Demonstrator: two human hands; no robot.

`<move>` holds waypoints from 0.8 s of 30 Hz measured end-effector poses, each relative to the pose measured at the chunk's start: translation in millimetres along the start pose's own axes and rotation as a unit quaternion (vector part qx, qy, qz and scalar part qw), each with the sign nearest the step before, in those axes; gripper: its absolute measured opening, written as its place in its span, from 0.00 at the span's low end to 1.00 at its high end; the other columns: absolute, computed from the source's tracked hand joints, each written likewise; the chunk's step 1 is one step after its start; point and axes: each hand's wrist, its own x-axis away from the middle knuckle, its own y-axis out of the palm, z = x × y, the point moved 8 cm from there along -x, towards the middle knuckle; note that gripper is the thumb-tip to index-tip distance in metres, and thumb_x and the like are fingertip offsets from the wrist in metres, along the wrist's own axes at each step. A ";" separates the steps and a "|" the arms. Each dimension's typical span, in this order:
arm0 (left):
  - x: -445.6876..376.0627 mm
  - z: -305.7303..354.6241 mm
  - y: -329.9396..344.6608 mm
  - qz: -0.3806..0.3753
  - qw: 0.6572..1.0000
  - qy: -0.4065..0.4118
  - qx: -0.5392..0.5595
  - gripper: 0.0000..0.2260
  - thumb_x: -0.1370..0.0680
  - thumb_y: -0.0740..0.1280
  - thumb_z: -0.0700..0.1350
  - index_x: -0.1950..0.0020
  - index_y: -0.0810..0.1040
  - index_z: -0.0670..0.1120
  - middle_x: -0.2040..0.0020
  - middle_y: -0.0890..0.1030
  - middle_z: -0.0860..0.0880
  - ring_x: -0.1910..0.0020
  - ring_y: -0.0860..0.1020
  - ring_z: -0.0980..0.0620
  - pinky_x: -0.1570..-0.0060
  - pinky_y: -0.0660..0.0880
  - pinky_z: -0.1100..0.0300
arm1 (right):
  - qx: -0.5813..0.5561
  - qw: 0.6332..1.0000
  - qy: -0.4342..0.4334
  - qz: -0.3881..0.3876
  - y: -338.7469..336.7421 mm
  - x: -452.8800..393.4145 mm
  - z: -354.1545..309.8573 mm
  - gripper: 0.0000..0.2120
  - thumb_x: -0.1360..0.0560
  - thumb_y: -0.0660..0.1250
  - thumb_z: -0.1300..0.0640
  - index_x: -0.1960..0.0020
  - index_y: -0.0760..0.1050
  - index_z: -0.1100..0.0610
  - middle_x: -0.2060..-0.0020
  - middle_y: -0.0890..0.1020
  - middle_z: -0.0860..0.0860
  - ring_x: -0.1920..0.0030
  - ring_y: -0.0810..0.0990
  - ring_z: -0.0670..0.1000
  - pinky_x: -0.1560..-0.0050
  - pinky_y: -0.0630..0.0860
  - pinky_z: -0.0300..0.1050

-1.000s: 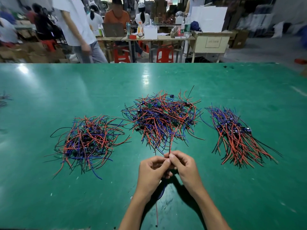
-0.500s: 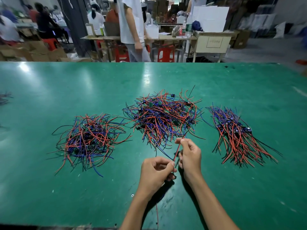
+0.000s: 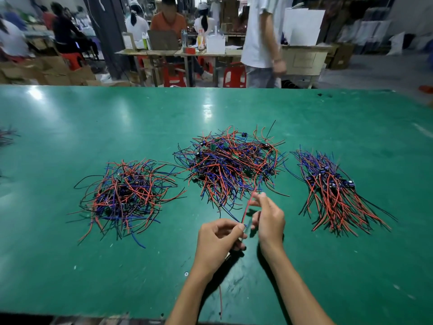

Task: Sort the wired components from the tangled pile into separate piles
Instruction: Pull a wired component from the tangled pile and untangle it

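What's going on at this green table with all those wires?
A person is sorting wired components. Both hands, the left hand and the right hand, pinch one red wire that leads up toward the tangled middle pile. A loose pile lies to its left, and a neater, combed-out pile to its right, all on the green table.

Three wire piles lie on the green bench. Before the middle pile, the left hand and right hand pinch a red wire stretched between them.
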 end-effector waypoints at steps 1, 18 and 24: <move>-1.4 0.8 -1.9 0.004 1.000 -0.004 0.026 0.04 0.23 0.73 0.40 0.54 0.84 0.39 0.61 0.86 0.41 0.69 0.82 0.48 0.67 0.78 0.61 | 0.024 0.999 -0.017 -0.032 1.5 4.8 -0.1 0.15 0.16 0.62 0.51 0.54 0.85 0.47 0.59 0.86 0.50 0.76 0.71 0.44 0.76 0.69 0.39; -16.2 1.7 -18.6 0.066 0.970 -0.072 0.222 0.13 0.27 0.74 0.51 0.50 0.77 0.45 0.63 0.74 0.48 0.67 0.67 0.53 0.67 0.66 0.62 | 0.208 0.931 -0.210 -0.216 29.7 45.3 -17.5 0.19 0.34 0.77 0.33 0.52 0.83 0.45 0.65 0.84 0.43 0.69 0.76 0.43 0.64 0.72 0.37; -8.3 0.2 -20.5 0.102 0.976 -0.057 0.182 0.10 0.25 0.74 0.50 0.55 0.83 0.44 0.61 0.79 0.45 0.74 0.64 0.57 0.73 0.62 0.66 | 0.041 0.982 -0.117 -0.146 7.7 33.5 -17.6 0.09 0.29 0.78 0.45 0.55 0.85 0.50 0.61 0.86 0.53 0.62 0.82 0.57 0.64 0.81 0.45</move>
